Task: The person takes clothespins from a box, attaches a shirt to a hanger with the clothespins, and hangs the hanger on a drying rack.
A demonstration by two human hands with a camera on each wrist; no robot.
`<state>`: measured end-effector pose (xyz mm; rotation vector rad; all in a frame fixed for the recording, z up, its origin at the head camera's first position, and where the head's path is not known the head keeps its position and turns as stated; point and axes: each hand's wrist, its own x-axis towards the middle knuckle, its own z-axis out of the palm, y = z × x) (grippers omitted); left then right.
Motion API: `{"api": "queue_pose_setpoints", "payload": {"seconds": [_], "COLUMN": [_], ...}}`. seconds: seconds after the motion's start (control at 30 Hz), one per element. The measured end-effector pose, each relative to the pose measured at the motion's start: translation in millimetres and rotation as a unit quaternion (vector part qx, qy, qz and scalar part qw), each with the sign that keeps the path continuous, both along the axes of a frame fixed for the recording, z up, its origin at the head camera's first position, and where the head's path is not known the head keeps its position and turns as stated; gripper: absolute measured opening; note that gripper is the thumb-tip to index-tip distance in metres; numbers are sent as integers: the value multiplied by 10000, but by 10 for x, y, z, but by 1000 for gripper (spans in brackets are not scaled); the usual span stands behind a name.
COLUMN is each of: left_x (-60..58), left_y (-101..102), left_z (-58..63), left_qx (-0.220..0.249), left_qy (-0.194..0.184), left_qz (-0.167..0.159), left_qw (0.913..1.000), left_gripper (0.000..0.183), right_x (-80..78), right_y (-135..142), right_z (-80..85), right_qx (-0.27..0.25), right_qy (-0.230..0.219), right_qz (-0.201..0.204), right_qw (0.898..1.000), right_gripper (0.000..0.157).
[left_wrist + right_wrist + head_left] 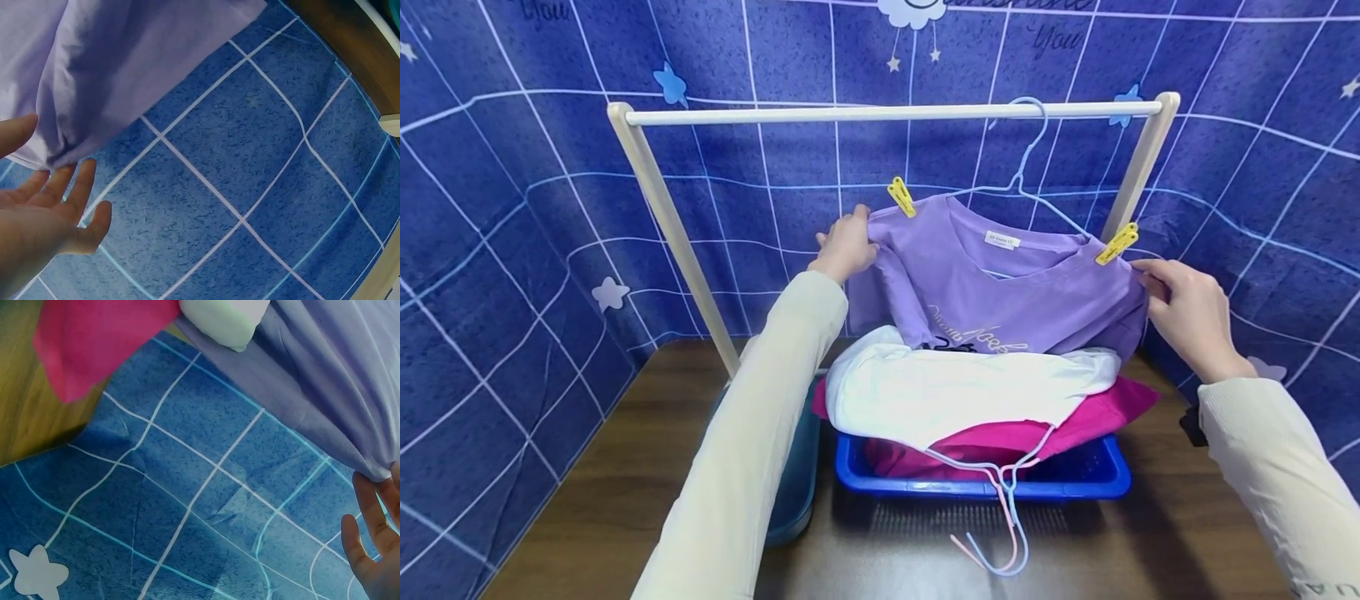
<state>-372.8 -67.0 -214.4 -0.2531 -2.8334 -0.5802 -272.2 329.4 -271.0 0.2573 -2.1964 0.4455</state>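
A purple T-shirt hangs from a light-blue hanger, which is hooked over the white rail right of its middle. Two yellow clothespins clip the shirt at its shoulders: one pin on the left, the other pin on the right. At the shirt's left side, my left hand pinches the fabric between thumb and fingers; the edge gathers there in the left wrist view. My right hand pinches the opposite sleeve, whose folds run toward the fingertips in the right wrist view.
In front of the shirt, a white garment and a magenta one lie over a blue basket, with pink and blue hanger hooks sticking out toward me. A teal container stands left, partly behind my left sleeve. Wooden posts support the rail.
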Motion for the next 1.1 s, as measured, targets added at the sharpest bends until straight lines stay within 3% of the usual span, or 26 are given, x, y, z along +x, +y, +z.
{"api": "queue_pose_setpoints", "payload": {"seconds": [0.23,0.5,0.8,1.1], "left_x": [9,93,309,610], "left_y": [-60,-179,-413,-712], "left_z": [-48,-142,-281,-542], "left_qx": [-77,-409,-907,-1128], "left_qy": [-57,-53,322,824], "left_qz": [0,-140,-199,-245], "left_qw": [10000,9991,9952,9899], "left_gripper": [52,52,45,35], "right_x": [26,43,206,352], "right_y": [15,10,-31,-117], "right_z": [-2,-28,-86,-273], "right_qx": [-39,6,87,732], "right_qy": [-120,133,502,455], "right_qz": [92,67,267,866], "right_qw": [9999,9999,9983,9925], "right_gripper": [24,23,21,23]}}
